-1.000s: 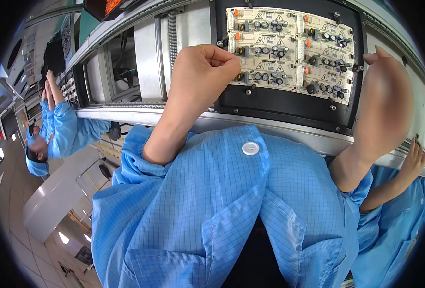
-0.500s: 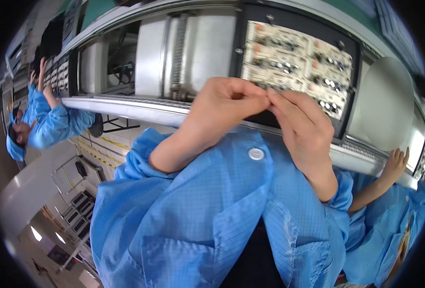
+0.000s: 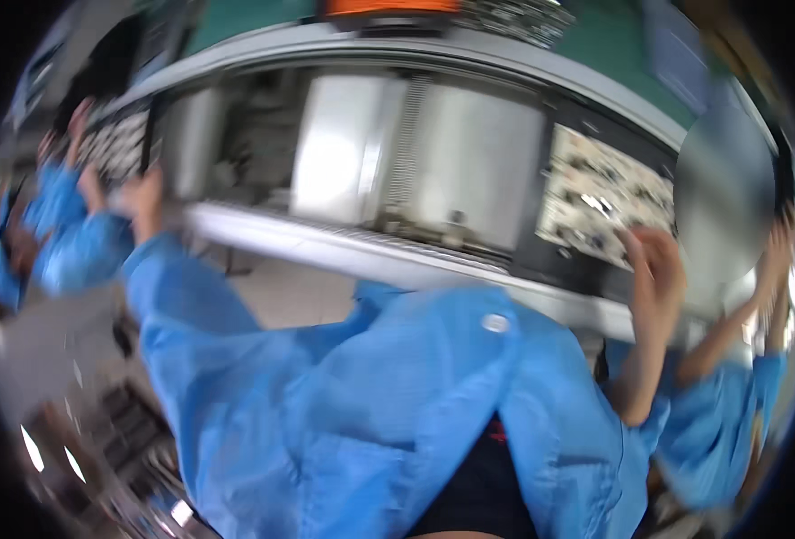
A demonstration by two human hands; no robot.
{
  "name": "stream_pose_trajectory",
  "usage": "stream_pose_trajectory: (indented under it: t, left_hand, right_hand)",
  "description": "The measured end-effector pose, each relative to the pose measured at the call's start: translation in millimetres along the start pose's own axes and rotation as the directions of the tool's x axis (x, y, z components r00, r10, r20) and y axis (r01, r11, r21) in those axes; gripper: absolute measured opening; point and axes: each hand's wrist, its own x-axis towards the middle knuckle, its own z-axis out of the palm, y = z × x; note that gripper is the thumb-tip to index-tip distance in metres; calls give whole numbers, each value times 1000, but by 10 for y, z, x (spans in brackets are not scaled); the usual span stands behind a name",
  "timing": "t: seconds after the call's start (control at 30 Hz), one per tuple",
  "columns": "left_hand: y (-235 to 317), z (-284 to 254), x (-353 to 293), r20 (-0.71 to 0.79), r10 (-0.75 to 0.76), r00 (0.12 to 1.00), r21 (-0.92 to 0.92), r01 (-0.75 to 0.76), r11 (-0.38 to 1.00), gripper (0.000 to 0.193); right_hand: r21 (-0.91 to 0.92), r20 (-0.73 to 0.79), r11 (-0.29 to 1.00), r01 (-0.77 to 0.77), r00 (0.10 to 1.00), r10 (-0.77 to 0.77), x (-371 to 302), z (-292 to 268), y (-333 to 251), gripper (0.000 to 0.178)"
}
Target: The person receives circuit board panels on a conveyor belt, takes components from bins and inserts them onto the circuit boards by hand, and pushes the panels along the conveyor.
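My left hand (image 3: 146, 199) is stretched far to the left, at the near rail of the line, beside a dark tray of pale boards (image 3: 114, 148). Motion smears its fingers, so their grip cannot be told. My right hand (image 3: 658, 274) is over the near right corner of a cream circuit board panel (image 3: 586, 184). Its fingers are curled in toward the thumb, and anything small between them is hidden. The panel, with dark and shiny parts on it, lies in a black frame (image 3: 548, 256) on the conveyor.
A metal rail (image 3: 326, 242) runs along the line's near side. A grey oval plate (image 3: 725, 198) stands right of the panel. Co-workers in blue have hands at the far left (image 3: 88, 184) and far right (image 3: 779, 251). An orange bin (image 3: 388, 7) sits at the back.
My hands, together at the panel before, have parted. The left swung far left; the right shifted rightward. The view turned left, so the panel appears farther right.
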Motion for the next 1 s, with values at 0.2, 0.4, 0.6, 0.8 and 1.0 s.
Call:
stream_pose_trajectory:
  t: [0.2,0.4,0.6,0.8,1.0]
  left_hand:
    - [564,122,-99,-17,-12,1000,-495,2,869,50]
    - [687,-262,-313,37,0,999,-616,23,787,67]
    - [865,-680,-868,-118,55,992,-673,-120,730,49]
    - [815,-469,-1134,-154,210,965,-556,-261,789,44]
    - [1173,-753,-1744,-265,240,934,-588,-354,728,42]
  right_hand:
    - [-213,-111,969,-125,988,103,-128,441,-184,12]
    - [-525,-178,851,-29,981,-76,-76,585,-72,12]
    - [-676,-194,736,-49,975,-113,-43,652,-33,13]
    - [-630,-211,767,-121,977,-19,-3,689,-74,16]
    - [-566,-217,806,-174,974,58,37,715,-35,20]
